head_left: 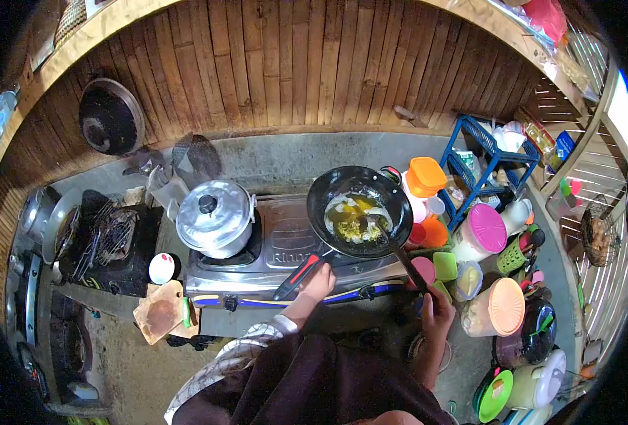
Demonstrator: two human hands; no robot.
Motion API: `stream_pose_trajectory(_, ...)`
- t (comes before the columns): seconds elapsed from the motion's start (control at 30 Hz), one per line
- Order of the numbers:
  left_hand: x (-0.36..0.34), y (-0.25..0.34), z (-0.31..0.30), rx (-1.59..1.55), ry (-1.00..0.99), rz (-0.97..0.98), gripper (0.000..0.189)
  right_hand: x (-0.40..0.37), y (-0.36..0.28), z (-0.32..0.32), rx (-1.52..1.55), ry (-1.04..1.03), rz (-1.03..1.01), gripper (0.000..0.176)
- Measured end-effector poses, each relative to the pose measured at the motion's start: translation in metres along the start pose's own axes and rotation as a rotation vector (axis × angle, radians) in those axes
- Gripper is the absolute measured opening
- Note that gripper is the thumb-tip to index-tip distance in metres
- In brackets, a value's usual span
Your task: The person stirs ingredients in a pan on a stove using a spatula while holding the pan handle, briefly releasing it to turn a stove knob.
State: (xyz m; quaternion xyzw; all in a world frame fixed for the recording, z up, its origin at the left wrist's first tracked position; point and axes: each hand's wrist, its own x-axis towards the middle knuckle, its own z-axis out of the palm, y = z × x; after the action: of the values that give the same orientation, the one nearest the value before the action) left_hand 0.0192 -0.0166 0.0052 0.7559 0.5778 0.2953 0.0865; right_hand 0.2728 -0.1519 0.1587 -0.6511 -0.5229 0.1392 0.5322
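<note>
A black wok (392, 244) sits on the right burner, with oil and chopped yellowish pieces (356, 227) in the middle. Its black-and-red handle (298, 280) points toward me, and my left hand (317, 285) is closed at it, the fingers partly hidden. My right hand (437, 312) grips the long dark handle of a spatula (407, 268). The spatula's working end reaches into the wok among the oil and pieces. To the left, a lidded aluminium pot (216, 212) stands on the other burner of the steel gas stove (286, 230).
Plastic tubs and jars crowd the right side, among them a pink-lidded jar (487, 228) and an orange-lidded one (505, 306). Behind them stands a blue rack (463, 166). At left are a chopping board with a knife (161, 312), a small white bowl (161, 268) and a charred grill (115, 241).
</note>
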Motion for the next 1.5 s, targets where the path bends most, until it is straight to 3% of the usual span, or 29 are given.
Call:
stream_pose_trajectory(0.17,0.0,-0.003,0.004,-0.019,-0.002,0.011,0.02,0.007,0.008,0.023,0.072,-0.101,0.103,0.021)
stream_pose_trajectory(0.23,0.001,0.001,-0.002,-0.006,0.011,0.02,0.019,0.01,0.029,0.035,0.091,-0.116,0.093,0.023)
stream_pose_trajectory(0.3,0.002,0.001,-0.003,-0.021,-0.056,-0.003,0.021,0.012,0.035,0.043,0.024,-0.116,-0.07,0.025)
stream_pose_trajectory(0.63,-0.001,-0.005,0.007,-0.029,-0.009,0.024,0.02,0.008,0.032,0.063,0.051,-0.184,-0.014,0.033)
stream_pose_trajectory(0.93,0.002,-0.003,0.003,-0.066,0.015,0.023,0.02,0.003,0.01,0.037,0.022,-0.065,-0.025,0.026)
stream_pose_trajectory(1.03,0.002,-0.002,0.0,-0.067,-0.021,0.0,0.021,-0.001,-0.003,0.025,0.062,-0.022,0.076,0.024)
stream_pose_trajectory(1.1,0.002,-0.001,0.0,-0.036,0.018,0.021,0.022,-0.003,0.009,0.018,0.037,0.075,-0.012,0.021)
stream_pose_trajectory(1.23,0.002,-0.001,0.001,-0.019,0.081,0.048,0.023,-0.004,-0.024,0.005,0.09,0.151,-0.081,0.015)
stream_pose_trajectory(1.4,0.001,0.001,-0.002,0.032,0.024,-0.004,0.022,-0.011,-0.008,-0.009,0.138,0.211,-0.009,0.013)
stream_pose_trajectory(1.47,0.001,0.0,-0.001,0.043,0.034,0.011,0.022,-0.012,-0.009,-0.011,0.065,0.278,-0.193,0.012)
stream_pose_trajectory(1.5,0.001,-0.002,0.002,0.051,0.043,0.027,0.022,-0.012,-0.009,-0.012,0.065,0.279,-0.191,0.012)
